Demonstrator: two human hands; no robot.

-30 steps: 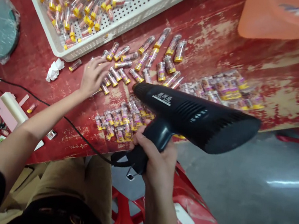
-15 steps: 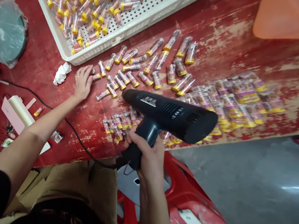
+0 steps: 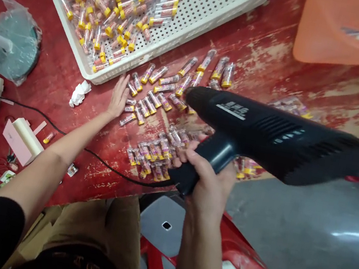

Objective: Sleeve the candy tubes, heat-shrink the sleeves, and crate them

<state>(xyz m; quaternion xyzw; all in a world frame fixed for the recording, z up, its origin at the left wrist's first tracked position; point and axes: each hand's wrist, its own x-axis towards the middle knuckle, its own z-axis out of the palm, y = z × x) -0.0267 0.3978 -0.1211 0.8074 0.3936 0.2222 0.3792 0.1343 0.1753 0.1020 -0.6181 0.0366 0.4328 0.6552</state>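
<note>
My right hand [image 3: 206,171] is wrapped round the grip of a black heat gun [image 3: 254,124], whose nozzle points left over the table. Under and beyond the nozzle lie several small clear tubes [image 3: 165,88] with yellow caps and purple labels, spread loosely. My left hand [image 3: 118,98] rests at the left edge of these tubes, fingers stretched out, its fingertips close to the nearest ones. A denser group of wrapped tubes [image 3: 152,150] lies near the table's front edge, partly hidden by my right hand and the heat gun.
A white perforated basket [image 3: 187,29] holds many yellow-capped tubes. Crumpled tissue [image 3: 80,93] lies by its corner. An orange plastic piece [image 3: 322,34] is at the back right. The black cord [image 3: 117,172] crosses the red table. Red stools [image 3: 255,259] stand below the front edge.
The heat gun has moved right and looks larger, nearer the camera. My left hand has shifted right beside the tubes, and some tubes at its fingers lie closer together. The view has shifted slightly.
</note>
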